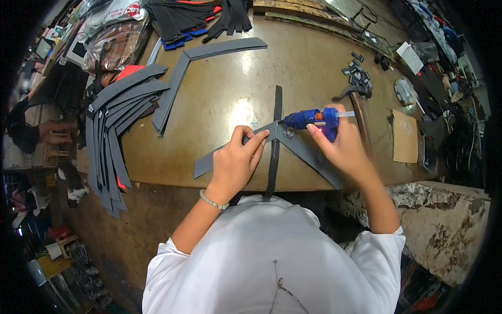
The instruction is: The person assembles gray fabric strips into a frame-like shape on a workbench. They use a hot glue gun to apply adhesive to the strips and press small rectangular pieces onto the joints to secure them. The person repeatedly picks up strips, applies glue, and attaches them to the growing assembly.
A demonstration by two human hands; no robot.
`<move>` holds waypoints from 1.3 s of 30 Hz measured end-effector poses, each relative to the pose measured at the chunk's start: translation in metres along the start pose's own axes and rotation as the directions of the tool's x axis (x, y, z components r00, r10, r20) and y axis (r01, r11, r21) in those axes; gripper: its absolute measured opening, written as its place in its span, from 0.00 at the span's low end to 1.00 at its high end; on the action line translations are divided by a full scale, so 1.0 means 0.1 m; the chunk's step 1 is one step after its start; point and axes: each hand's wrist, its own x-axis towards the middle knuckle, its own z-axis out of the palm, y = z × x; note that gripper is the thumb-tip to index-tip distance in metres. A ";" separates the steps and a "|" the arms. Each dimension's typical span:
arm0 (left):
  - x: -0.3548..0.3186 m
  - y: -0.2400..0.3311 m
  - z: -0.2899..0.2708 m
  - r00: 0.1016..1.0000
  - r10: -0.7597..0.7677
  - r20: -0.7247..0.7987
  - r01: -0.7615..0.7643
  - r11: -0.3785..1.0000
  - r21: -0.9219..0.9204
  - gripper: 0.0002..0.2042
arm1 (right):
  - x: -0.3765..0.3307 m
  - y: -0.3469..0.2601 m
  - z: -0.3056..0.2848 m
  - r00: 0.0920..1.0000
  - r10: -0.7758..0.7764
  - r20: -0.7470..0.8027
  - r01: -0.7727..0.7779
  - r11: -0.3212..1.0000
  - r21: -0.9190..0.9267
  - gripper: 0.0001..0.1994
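Hands are closed, left hand (234, 159) pinching a part-covered grey strip (302, 152), right hand (346, 147) round a glue gun (302, 119), handle obscured.

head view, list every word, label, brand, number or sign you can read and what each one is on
White plastic bag: red lettering and a round red logo, wording and brand left unquoted.
Blue glue gun: any print too small to read.
White paper sheet: any print too small to read.
Grey strip under the glue gun: no lettering readable.
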 end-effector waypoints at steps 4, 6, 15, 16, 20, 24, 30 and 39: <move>-0.01 -0.01 0.02 1.000 0.002 -0.017 -0.003 1.000 -0.004 0.09 | -0.17 -0.01 0.04 0.999 -0.018 0.030 0.017 1.000 0.003 0.20; -0.02 -0.01 0.02 1.000 0.002 -0.018 -0.003 1.000 -0.026 0.09 | -0.28 -0.03 0.04 0.998 -0.007 0.061 0.009 1.000 -0.030 0.20; 0.00 -0.05 0.00 0.991 -0.058 -0.117 0.027 0.967 -0.252 0.08 | -0.64 0.44 -0.34 0.971 0.238 0.013 -0.201 0.788 0.582 0.21; 0.02 -0.08 -0.03 0.983 -0.082 -0.166 0.025 0.948 -0.319 0.08 | -0.62 0.71 -0.48 0.932 0.266 -0.245 -0.096 0.834 0.543 0.20; 0.09 -0.18 -0.21 0.927 -0.349 0.139 0.222 0.210 -0.952 0.12 | -0.69 1.68 -1.10 0.499 0.225 -0.837 -0.547 0.831 -0.103 0.27; 0.18 -0.15 -0.24 0.850 -0.210 0.483 0.279 -0.598 -0.751 0.13 | -1.04 1.38 -1.25 0.501 0.455 -0.736 -0.861 0.347 -0.372 0.31; 0.27 0.13 -0.14 0.818 -0.378 0.433 0.245 -0.451 -0.858 0.15 | -0.64 -0.35 0.22 0.979 0.147 -0.143 -0.094 0.942 0.323 0.11; 0.19 0.11 -0.13 0.779 -0.558 0.285 0.129 -0.302 -0.944 0.15 | -0.35 -0.59 0.91 0.961 0.067 0.267 -0.243 0.665 0.706 0.10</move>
